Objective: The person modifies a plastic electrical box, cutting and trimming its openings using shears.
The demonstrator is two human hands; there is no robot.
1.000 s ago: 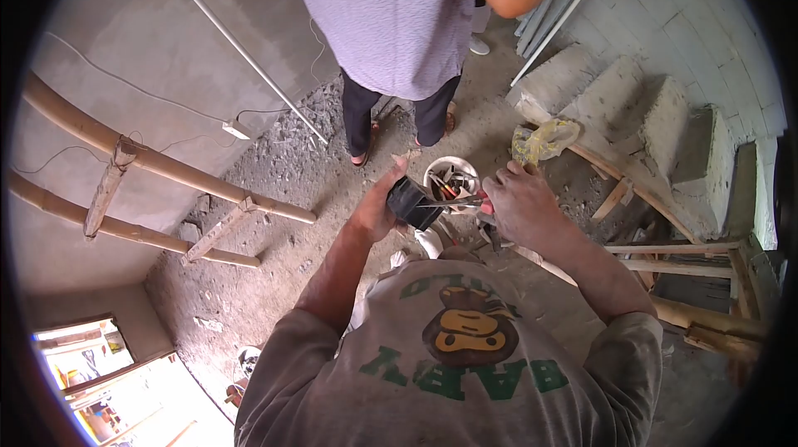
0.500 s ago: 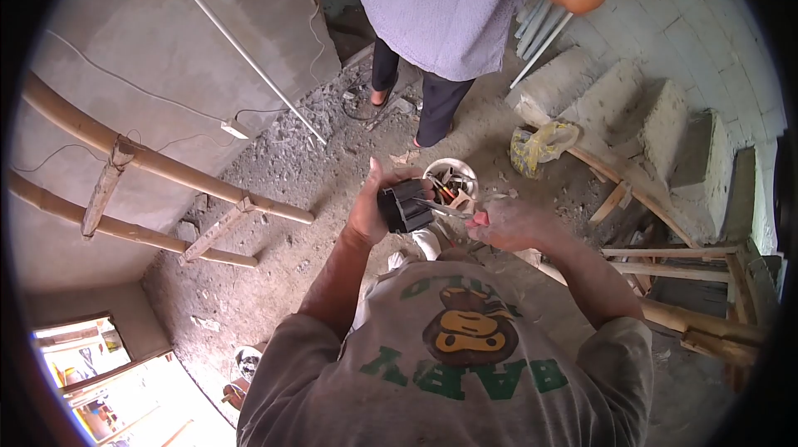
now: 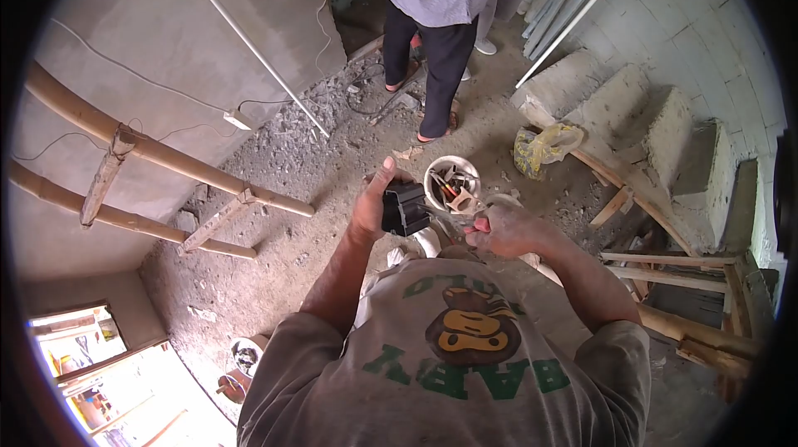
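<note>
My left hand (image 3: 371,204) is wrapped round a black plastic box (image 3: 405,209), its thumb pointing up along the side. The box has an open, ribbed face turned toward the right. My right hand (image 3: 501,229) is closed on a red-handled tool (image 3: 480,224). The tool's metal part (image 3: 449,215) reaches left toward the box; whether its tip touches the box is hard to tell. Just beyond both hands stands a white bucket (image 3: 432,166) holding several hand tools.
A wooden ladder (image 3: 179,156) leans at the left. Another person (image 3: 436,56) stands ahead, with someone partly hidden behind. Concrete steps (image 3: 619,106), a yellow plastic bag (image 3: 544,149) and a wooden frame (image 3: 673,260) are on the right. Rubble (image 3: 291,139) covers the floor by the wall.
The other person has moved farther away. The black box has turned in my left hand, and my right hand with the red-handled tool has shifted slightly lower.
</note>
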